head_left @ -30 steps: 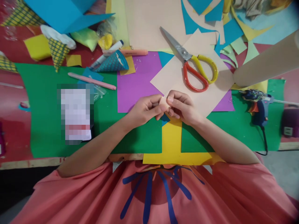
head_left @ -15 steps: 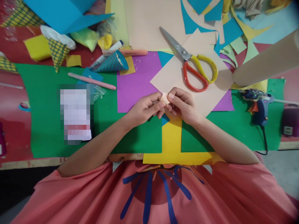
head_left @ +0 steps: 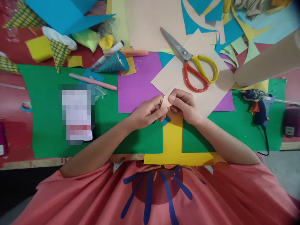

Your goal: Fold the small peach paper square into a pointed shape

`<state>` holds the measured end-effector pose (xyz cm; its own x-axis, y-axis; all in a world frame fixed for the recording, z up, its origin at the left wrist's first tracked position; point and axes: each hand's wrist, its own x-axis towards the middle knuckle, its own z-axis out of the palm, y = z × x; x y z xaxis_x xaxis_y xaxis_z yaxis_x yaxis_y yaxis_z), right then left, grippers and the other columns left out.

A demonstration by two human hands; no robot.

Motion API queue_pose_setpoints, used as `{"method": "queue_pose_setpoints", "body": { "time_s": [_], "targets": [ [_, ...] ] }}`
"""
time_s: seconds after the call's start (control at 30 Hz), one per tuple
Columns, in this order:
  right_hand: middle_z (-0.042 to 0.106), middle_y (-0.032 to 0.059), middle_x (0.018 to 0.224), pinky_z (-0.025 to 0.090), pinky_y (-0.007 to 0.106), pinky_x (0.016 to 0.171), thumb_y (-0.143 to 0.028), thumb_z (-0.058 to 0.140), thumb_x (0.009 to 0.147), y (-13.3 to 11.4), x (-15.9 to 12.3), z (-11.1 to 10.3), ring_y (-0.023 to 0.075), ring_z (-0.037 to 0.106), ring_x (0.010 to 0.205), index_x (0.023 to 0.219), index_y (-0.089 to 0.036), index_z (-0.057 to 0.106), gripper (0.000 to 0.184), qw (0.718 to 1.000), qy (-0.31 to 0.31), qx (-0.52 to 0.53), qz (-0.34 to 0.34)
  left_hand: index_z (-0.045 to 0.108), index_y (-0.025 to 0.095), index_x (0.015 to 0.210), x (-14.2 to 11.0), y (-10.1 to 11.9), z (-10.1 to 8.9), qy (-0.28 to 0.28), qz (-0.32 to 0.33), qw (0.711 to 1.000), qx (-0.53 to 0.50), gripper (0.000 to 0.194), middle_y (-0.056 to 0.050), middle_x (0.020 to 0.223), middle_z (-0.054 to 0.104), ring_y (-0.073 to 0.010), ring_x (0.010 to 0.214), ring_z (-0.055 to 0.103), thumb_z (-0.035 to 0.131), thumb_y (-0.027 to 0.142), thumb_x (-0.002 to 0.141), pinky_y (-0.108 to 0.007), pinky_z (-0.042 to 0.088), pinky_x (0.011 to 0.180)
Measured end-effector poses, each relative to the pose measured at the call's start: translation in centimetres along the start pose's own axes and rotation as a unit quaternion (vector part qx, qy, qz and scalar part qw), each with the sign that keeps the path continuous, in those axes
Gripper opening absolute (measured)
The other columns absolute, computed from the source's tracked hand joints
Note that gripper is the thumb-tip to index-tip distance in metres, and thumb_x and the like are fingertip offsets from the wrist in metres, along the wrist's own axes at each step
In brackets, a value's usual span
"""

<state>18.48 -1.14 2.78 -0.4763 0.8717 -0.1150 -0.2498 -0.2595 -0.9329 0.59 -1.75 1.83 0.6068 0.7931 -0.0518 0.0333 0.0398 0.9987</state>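
Between my two hands is a small piece of pale peach paper (head_left: 166, 102). My right hand (head_left: 184, 104) pinches its right side between thumb and fingers. On the other side, the fingers of my left hand (head_left: 150, 109) are closed at its left and lower edge. Both hands are above a peach sheet (head_left: 211, 100) and a yellow strip (head_left: 172, 134). Scissors (head_left: 186, 55) with one red and one yellow handle lie on the peach sheet, just beyond my right hand.
A glue gun (head_left: 260, 106) lies at the right, near a tall pale cylinder (head_left: 267, 59). To the left are a blurred-out phone (head_left: 77, 115), a pink pen (head_left: 93, 82) and a blue checked cone (head_left: 112, 63). Paper scraps (head_left: 234, 31) cover the back right.
My left thumb and fingers have shifted slightly down on the peach paper piece, so more of it shows. The paper now looks more tilted. My right hand has barely moved.
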Motion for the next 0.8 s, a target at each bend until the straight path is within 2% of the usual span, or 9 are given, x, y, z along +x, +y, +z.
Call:
{"method": "queue_pose_setpoints", "body": {
  "time_s": [0.1, 0.2, 0.3, 0.43, 0.53, 0.67, 0.8],
  "targets": [
    [0.052, -0.0049, 0.056, 0.036, 0.017, 0.048, -0.038, 0.057, 0.089, -0.38, 0.13, -0.14, 0.0037, 0.046, 0.051, 0.07, -0.016, 0.053, 0.03, 0.992, -0.001, -0.115, -0.044, 0.051, 0.019, 0.09, 0.14, -0.28, -0.19, 0.033, 0.028, 0.999, 0.008, 0.028, 0.002, 0.071, 0.063, -0.008, 0.062, 0.061, 0.052, 0.047, 0.089, -0.017, 0.048, 0.055],
    [0.056, -0.0036, 0.058, 0.035, 0.017, 0.047, -0.042, 0.056, 0.089, -0.24, 0.28, -0.08, 0.0035, 0.046, 0.05, 0.07, -0.016, 0.054, 0.032, 0.983, -0.018, -0.172, -0.061, 0.054, 0.018, 0.084, 0.35, -0.24, -0.22, 0.094, 0.051, 0.993, 0.047, 0.022, 0.004, 0.067, 0.059, -0.0066, 0.059, 0.058, 0.051, 0.039, 0.091, -0.016, 0.045, 0.053],
    [0.055, -0.0043, 0.059, 0.035, 0.017, 0.046, -0.044, 0.059, 0.087, 0.17, 0.43, -0.09, 0.0033, 0.046, 0.05, 0.072, -0.016, 0.054, 0.033, 0.982, 0.009, -0.177, -0.058, 0.052, 0.018, 0.074, 0.44, -0.11, -0.07, 0.133, 0.051, 0.988, 0.06, 0.024, 0.005, 0.059, 0.056, -0.0064, 0.053, 0.055, 0.054, 0.036, 0.089, -0.016, 0.044, 0.049],
    [0.054, -0.0052, 0.062, 0.039, 0.016, 0.049, -0.04, 0.06, 0.087, 0.35, 0.61, -0.48, 0.0035, 0.049, 0.053, 0.078, -0.016, 0.054, 0.027, 0.99, 0.034, -0.13, -0.049, 0.051, 0.019, 0.073, 0.5, -0.19, 0.16, 0.187, 0.032, 0.982, 0.019, 0.025, 0.005, 0.057, 0.058, -0.0072, 0.05, 0.058, 0.057, 0.039, 0.087, -0.016, 0.045, 0.046],
    [0.055, -0.0047, 0.064, 0.04, 0.016, 0.052, -0.035, 0.059, 0.089, 0.21, 0.67, -0.77, 0.0042, 0.05, 0.055, 0.079, -0.016, 0.056, 0.022, 0.991, 0.032, -0.123, -0.043, 0.052, 0.019, 0.077, 0.62, -0.24, 0.25, 0.187, 0.021, 0.982, -0.016, 0.024, 0.004, 0.06, 0.062, -0.0076, 0.052, 0.06, 0.057, 0.04, 0.087, -0.017, 0.048, 0.048],
    [0.059, -0.0033, 0.066, 0.043, 0.016, 0.053, -0.034, 0.062, 0.087, 0.17, 0.63, -0.82, 0.0048, 0.052, 0.057, 0.078, -0.016, 0.058, 0.02, 0.992, 0.03, -0.12, -0.034, 0.057, 0.017, 0.079, 0.63, -0.06, 0.15, 0.173, 0.008, 0.985, -0.007, 0.022, 0.003, 0.064, 0.064, -0.0071, 0.056, 0.06, 0.061, 0.038, 0.084, -0.017, 0.049, 0.052],
    [0.062, -0.0032, 0.065, 0.041, 0.015, 0.048, -0.033, 0.062, 0.087, 0.41, 0.55, -0.77, 0.003, 0.051, 0.051, 0.08, -0.015, 0.057, 0.02, 1.0, -0.023, -0.014, 0.001, 0.059, 0.018, 0.076, 0.29, 0.07, -0.06, 0.161, -0.004, 0.987, -0.016, 0.024, 0.002, 0.064, 0.066, -0.0097, 0.06, 0.064, 0.066, 0.04, 0.08, -0.02, 0.051, 0.055]
  ]
}}
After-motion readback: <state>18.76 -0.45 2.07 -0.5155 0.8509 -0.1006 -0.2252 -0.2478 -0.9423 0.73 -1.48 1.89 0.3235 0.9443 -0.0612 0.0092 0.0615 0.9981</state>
